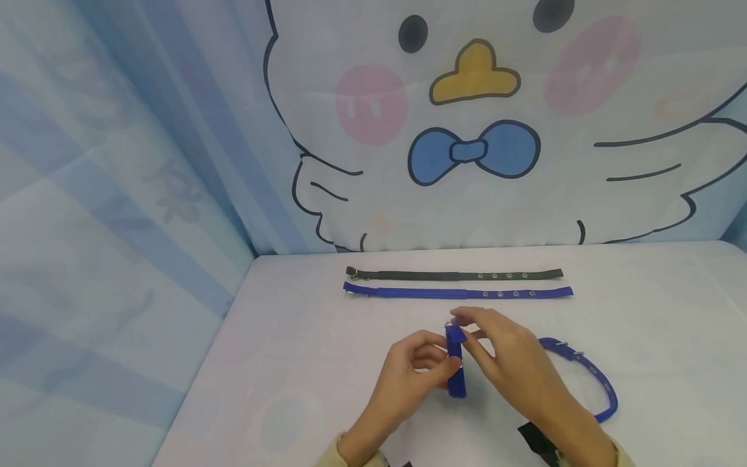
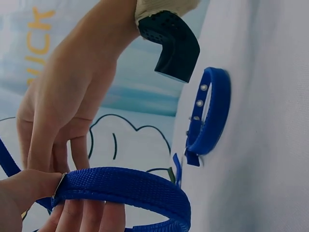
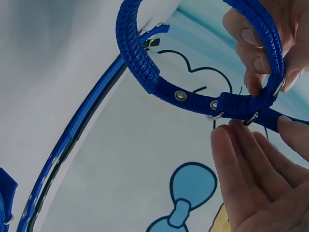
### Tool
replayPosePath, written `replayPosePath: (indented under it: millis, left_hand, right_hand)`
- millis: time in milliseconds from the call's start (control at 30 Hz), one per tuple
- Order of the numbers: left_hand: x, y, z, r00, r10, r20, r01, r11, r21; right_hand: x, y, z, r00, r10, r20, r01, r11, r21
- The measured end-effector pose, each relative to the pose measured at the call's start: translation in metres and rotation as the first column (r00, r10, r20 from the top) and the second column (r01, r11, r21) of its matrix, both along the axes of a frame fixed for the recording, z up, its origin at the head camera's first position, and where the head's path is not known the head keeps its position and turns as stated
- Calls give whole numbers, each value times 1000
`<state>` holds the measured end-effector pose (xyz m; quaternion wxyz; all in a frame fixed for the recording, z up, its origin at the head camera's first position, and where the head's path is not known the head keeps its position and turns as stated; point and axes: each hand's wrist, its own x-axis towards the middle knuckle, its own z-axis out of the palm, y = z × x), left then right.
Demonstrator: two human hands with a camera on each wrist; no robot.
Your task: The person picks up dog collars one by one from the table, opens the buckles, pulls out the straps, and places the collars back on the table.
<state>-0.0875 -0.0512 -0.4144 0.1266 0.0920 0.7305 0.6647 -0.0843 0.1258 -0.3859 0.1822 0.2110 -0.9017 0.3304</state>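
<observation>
A blue pet collar point(image 1: 457, 385), bent into a loop, is held up above the table between both hands. My left hand point(image 1: 408, 370) grips it, thumb on the band near the metal buckle and fingers beneath. My right hand point(image 1: 516, 366) is at the collar's top end, its thumb against the loose strap end point(image 3: 273, 120) and its fingers beside the buckle. Metal eyelets point(image 3: 180, 96) show along the band in the right wrist view. A second blue collar point(image 1: 611, 389), closed into a ring, lies on the table just right of my right hand, partly hidden by the forearm.
Farther back, a dark green collar point(image 1: 432, 275) and another blue collar point(image 1: 420, 293) lie straight, side by side. The white table point(image 1: 280, 350) meets a cartoon-printed curtain point(image 1: 379, 194) at the back, with blue-and-white cloth point(image 1: 117, 259) at the left.
</observation>
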Motion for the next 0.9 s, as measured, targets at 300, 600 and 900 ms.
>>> replayPosePath:
  millis: [300, 600, 900]
  left_hand:
    - [3, 1, 2, 999, 17, -29, -17, 1000, 12]
    - [3, 1, 2, 996, 14, -85, -19, 999, -51]
    - [3, 1, 2, 992, 21, -125, -36, 992, -119]
  right_hand:
    - [-3, 2, -2, 1000, 15, -28, -13, 998, 65]
    - [-7, 3, -6, 993, 23, -112, -19, 999, 43]
    - [-5, 4, -3, 997, 32, 75, -32, 999, -5]
